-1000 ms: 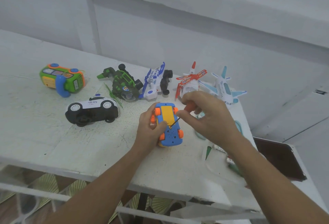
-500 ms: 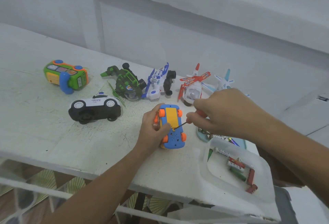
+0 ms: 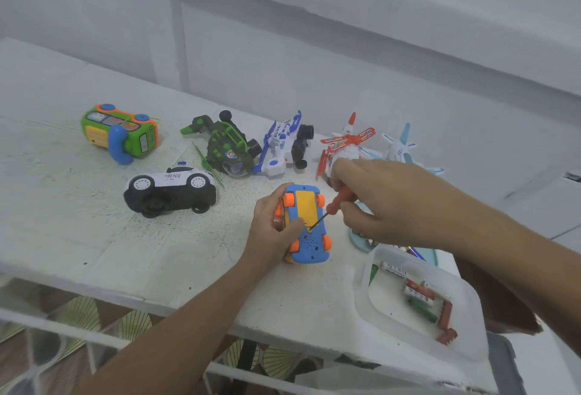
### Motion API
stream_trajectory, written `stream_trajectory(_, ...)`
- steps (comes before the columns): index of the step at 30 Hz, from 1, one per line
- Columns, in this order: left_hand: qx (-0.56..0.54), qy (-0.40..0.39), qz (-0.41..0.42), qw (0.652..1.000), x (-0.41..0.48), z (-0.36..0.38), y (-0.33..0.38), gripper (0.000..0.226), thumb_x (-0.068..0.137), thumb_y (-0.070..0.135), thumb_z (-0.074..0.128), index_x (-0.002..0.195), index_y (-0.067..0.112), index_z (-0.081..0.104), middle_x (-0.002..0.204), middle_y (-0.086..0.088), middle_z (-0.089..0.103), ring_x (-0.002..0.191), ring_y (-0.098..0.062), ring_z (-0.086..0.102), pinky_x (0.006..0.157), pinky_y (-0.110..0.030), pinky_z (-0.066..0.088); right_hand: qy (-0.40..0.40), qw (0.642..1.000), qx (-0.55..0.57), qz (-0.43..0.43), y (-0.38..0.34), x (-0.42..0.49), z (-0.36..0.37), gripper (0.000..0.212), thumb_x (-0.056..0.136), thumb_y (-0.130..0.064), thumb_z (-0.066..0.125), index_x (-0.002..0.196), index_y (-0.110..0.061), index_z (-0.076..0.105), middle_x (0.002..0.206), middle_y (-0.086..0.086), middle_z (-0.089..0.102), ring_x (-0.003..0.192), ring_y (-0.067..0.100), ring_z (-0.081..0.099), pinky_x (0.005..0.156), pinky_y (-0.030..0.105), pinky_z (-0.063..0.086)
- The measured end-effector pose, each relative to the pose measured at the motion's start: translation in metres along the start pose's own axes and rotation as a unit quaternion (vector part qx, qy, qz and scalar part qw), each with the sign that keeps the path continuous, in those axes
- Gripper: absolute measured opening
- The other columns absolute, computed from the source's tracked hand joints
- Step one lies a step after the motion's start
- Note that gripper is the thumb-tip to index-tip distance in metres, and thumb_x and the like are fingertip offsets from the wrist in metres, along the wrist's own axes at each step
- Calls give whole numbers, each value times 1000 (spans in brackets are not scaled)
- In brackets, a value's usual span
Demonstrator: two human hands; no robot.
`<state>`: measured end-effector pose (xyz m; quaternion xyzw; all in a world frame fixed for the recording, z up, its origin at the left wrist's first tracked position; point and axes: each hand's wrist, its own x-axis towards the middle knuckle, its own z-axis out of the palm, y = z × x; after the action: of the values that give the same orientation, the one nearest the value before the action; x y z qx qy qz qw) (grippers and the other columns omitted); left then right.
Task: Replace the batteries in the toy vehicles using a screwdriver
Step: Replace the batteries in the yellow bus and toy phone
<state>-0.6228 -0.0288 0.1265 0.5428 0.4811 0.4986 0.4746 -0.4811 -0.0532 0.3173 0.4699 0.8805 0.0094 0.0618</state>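
A small blue toy car (image 3: 309, 242) with orange wheels lies upside down on the white table (image 3: 94, 237), its yellow battery cover facing up. My left hand (image 3: 272, 231) grips the car from its left side, thumb resting on the underside. My right hand (image 3: 386, 203) holds a red-handled screwdriver (image 3: 341, 199); its thin shaft slants down left, and the tip sits at the lower edge of the yellow cover.
Other toys lie behind: a green-orange bus (image 3: 121, 132), a police car (image 3: 171, 190) on its side, a green helicopter (image 3: 228, 149), a blue-white plane (image 3: 283, 146), a red-white helicopter (image 3: 344, 146), a pale blue plane (image 3: 401, 149). A clear tray (image 3: 471, 309) of batteries sits at the right.
The view has shifted and come closer. My right hand swung out to the right with the screwdriver, uncovering the tray; the tip stays on the car's underside. My left hand keeps its hold.
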Motion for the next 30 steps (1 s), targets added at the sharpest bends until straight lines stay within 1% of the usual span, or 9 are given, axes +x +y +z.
stream_trajectory(3,-2,-1,-1,1000,0,0,-1,53,64,47,54,101,83,41,115,10,44,109,-19,60,89,-34,56,-12,996,-86,3,0,4,-4,28,96,-43,25,93,-20,40,83,-4,60,76,21,54,60,32,41)
stream_trajectory(6,5,-4,-2,1000,1,1,-3,56,70,39,57,104,81,40,115,12,43,109,-19,61,86,-28,56,-41,989,-140,27,-6,8,-6,43,99,-55,20,84,-21,42,64,-5,38,60,17,40,49,27,24)
stream_trajectory(8,7,-2,-4,1000,1,1,-3,57,71,38,58,107,78,40,115,14,43,111,-20,61,90,-34,57,-54,985,-150,64,-10,8,-9,49,100,-54,16,78,-20,44,63,-4,34,53,10,31,48,27,20)
stream_trajectory(11,8,0,-4,1000,0,1,-4,56,65,47,55,107,81,40,116,13,43,113,-23,59,93,-43,56,-44,985,-144,79,-10,7,-6,36,102,-43,17,83,-19,37,66,-3,38,55,12,33,49,29,23)
stream_trajectory(14,6,2,-4,1000,1,1,-5,55,65,48,55,107,81,41,116,10,44,111,-25,61,93,-47,55,-49,994,-13,100,-9,3,-9,12,92,-39,28,94,-27,30,78,-9,57,69,14,49,57,32,38)
stream_trajectory(17,7,0,-4,1000,1,1,-4,55,64,48,55,106,81,40,116,12,44,111,-23,61,93,-46,56,-78,994,-1,78,-10,2,-14,11,91,-33,33,98,-25,31,97,-7,62,78,19,55,70,37,48)
stream_trajectory(22,4,-4,-5,1000,0,1,-2,55,63,49,54,105,82,40,115,13,42,112,-23,60,93,-45,56,-83,986,-127,63,-10,8,-14,24,101,-42,27,91,-20,31,69,-4,41,60,15,39,51,30,30)
stream_trajectory(26,4,-3,-6,1000,1,1,-3,54,63,49,53,104,82,40,115,13,43,113,-25,59,92,-46,56,-100,975,-176,89,-12,9,-13,46,102,-49,23,77,-15,42,64,-2,36,53,9,32,47,26,23)
stream_trajectory(30,8,2,-3,1000,1,1,-6,55,64,49,54,107,80,40,115,12,43,112,-23,59,92,-46,56,-93,981,-119,121,-15,12,-5,25,106,-33,27,87,-16,27,69,2,34,56,16,32,47,28,27)
